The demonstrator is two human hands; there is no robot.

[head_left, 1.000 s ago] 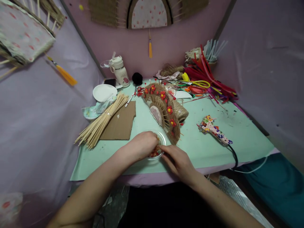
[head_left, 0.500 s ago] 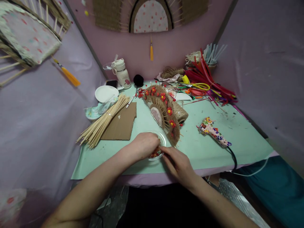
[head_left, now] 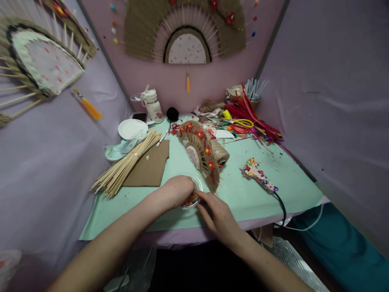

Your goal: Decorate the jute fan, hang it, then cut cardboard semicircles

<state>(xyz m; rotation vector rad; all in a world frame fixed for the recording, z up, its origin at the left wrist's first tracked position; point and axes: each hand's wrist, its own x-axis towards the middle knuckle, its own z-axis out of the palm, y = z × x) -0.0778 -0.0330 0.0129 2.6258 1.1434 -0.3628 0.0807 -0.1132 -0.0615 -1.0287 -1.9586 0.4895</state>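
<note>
Head view: pink-walled booth, mint-covered desk. Clear dish of red beads sat by desk's near edge, middle. Left hand curled over dish, fingertips among beads; pinch hidden, could not tell. Right hand half-open at dish's right rim, grip unclear. Risk, judged: nudged dish tipping, beads spilling off near edge.

Left hand and right hand at clear dish

Dim, even indoor light; wide-angle edges bend and blur.
</note>
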